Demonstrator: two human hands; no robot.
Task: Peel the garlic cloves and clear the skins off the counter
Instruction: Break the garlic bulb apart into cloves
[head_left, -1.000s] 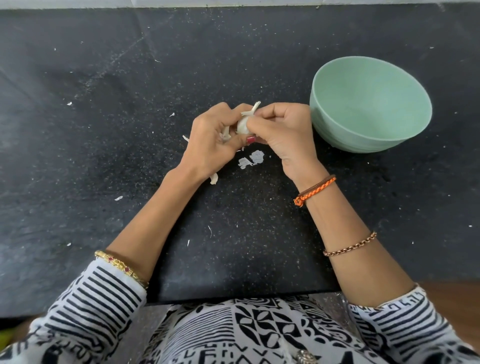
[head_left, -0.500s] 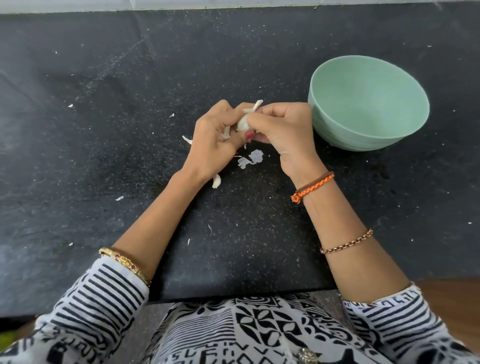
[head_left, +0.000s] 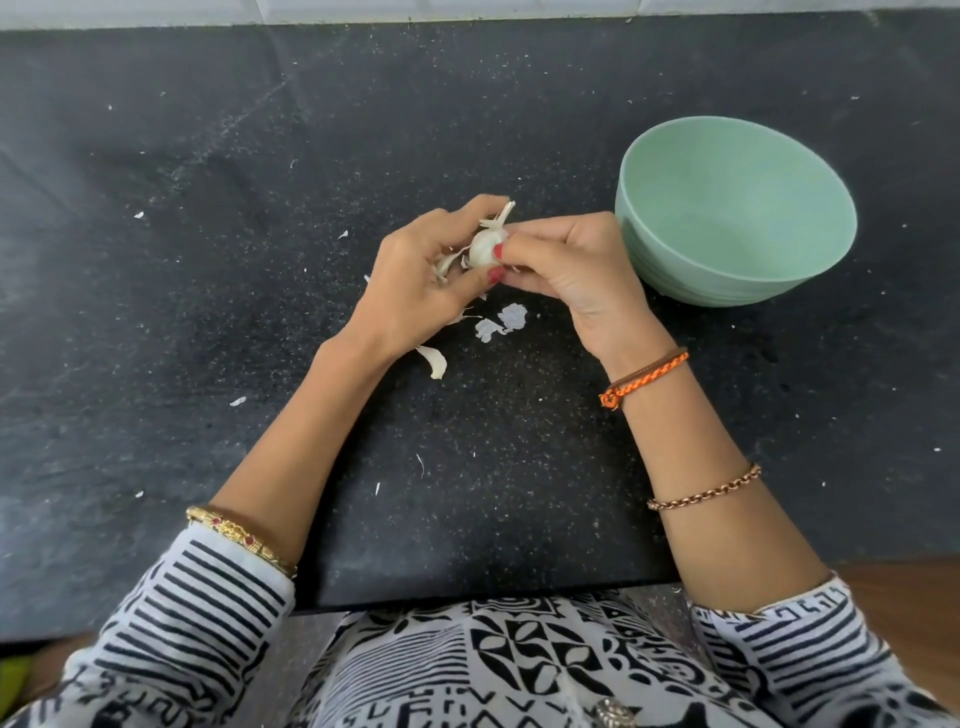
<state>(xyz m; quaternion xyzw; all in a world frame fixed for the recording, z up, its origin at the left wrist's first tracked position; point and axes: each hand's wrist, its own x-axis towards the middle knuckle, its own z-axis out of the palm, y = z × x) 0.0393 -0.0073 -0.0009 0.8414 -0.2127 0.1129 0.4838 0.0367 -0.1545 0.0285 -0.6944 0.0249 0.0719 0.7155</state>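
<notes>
I have the garlic clove pinched between both hands, raised over the bench just left of the green bowl. My left hand cups it from below, fingers curled around loose husk; my right hand nips the skin at the clove's side. Its long axis runs up toward the stalk tip, away from me. Shed skins lie beneath the hands. I judge the next pull goes rightward, toward the bowl.

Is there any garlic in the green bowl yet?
No, the green bowl shows only its bare inside, and the garlic sits between the left hand and right hand.
</notes>
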